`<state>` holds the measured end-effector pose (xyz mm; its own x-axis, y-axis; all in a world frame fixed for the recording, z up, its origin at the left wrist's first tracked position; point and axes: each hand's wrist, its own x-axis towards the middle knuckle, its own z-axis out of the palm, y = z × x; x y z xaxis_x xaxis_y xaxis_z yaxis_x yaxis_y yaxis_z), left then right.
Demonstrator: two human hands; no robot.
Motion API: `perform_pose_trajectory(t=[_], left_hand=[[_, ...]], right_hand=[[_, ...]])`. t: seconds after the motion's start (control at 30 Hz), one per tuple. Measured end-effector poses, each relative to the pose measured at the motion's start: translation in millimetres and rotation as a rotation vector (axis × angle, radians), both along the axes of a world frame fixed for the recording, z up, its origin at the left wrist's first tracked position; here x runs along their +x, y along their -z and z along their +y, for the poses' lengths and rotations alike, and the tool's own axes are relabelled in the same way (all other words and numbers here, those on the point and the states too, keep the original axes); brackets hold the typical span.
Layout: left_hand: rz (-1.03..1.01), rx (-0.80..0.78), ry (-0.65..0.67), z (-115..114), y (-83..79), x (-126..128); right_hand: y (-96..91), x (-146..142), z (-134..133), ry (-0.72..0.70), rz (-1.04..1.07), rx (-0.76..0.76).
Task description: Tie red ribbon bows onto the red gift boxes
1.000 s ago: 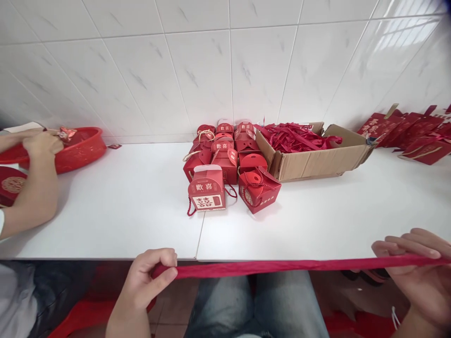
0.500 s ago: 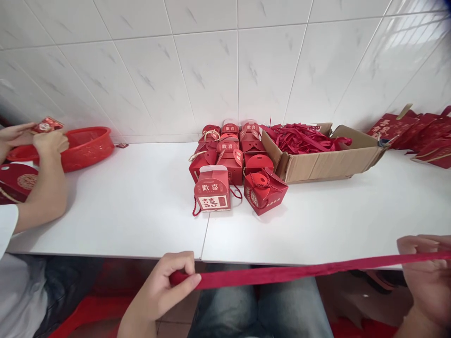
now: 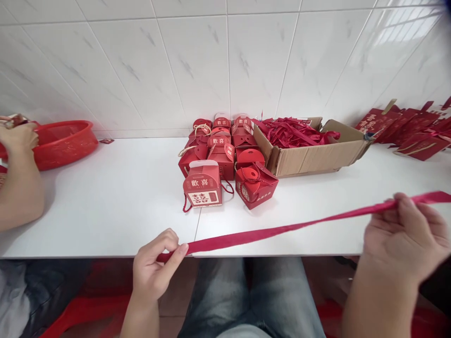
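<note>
A dark red ribbon [image 3: 253,235] stretches nearly straight between my two hands, above the front edge of the white table. My left hand [image 3: 158,260] is closed, pinching one end between thumb and fingers. Higher up on the right, my right hand [image 3: 405,230] grips the ribbon near its other end, and a short tail sticks out past the fingers. The nearest things beyond the ribbon are a small red gift box [image 3: 202,184] with white lettering and a cord handle, and a tilted red box [image 3: 254,185] tied with red cord.
Several more red boxes [image 3: 220,150] stand behind these two. An open cardboard box [image 3: 310,160] holds a heap of red ribbons [image 3: 289,133]. Red paper bags [image 3: 398,124] lean at the far right. On the left, another person's arm [image 3: 23,188] is by a red plastic basin [image 3: 66,145].
My right hand has risen and moved inward, so the ribbon now slopes up to the right. My left hand has shifted slightly left and up. The whole view has turned a little right.
</note>
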<state>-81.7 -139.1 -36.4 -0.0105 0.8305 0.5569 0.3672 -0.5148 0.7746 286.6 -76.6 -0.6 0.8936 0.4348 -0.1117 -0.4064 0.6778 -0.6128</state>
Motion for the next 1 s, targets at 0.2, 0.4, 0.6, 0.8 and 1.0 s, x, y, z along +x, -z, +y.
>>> perform_pose_trajectory(t=[0.2, 0.4, 0.6, 0.8, 1.0], left_hand=[[0.084, -0.061, 0.023, -1.1, 1.2, 10.0], [-0.004, -0.487, -0.022, 0.3, -0.8, -4.2], [0.392, -0.499, 0.100, -7.9, -12.9, -4.8], [0.130, -0.323, 0.109, -11.6, -25.9, 75.9], [-0.049, -0.352, 0.240, -10.1, -37.1, 113.2]], right_hand=[[16.8, 9.4, 38.2, -0.067, -0.075, 0.042], [7.4, 3.6, 35.8, -0.197, -0.071, 0.075], [-7.1, -29.9, 15.8, -0.538, -0.006, 0.034], [-7.5, -99.2, -22.6, -0.921, -0.200, 0.051], [-12.8, -125.7, -43.6, -1.059, -0.145, -0.036]])
